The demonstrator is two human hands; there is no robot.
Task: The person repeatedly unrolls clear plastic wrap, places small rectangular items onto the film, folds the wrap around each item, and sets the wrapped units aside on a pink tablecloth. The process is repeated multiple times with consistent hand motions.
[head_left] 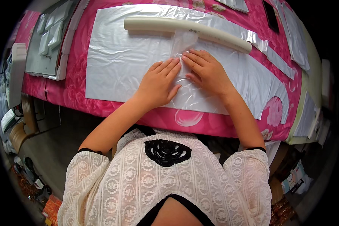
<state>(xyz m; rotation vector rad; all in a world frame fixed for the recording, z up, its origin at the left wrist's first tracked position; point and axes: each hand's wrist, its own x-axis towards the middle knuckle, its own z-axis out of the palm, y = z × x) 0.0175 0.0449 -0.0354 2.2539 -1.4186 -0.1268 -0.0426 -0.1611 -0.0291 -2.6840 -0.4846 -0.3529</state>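
Both of my hands lie side by side on a wide silvery-white plastic sheet (116, 71) spread over the table. My left hand (159, 81) rests flat, its fingers stretched forward and its thumb apart. Close beside it, my right hand (205, 71) presses down with its fingers stretched out. Under and between the fingertips is a small clear plastic piece (182, 43) that reaches up to a long cream-coloured tube (158, 25). The tube lies across the far part of the sheet, just beyond my fingertips. Whether the clear piece is a bag or a film, I cannot tell.
A pink flowered cloth (75, 88) covers the table. At the left stands a grey tray (41, 66) with several small white packets (55, 34). A dark phone (270, 16) lies at the far right, near silvery strips (280, 64) and stacked plastic sheets (295, 39).
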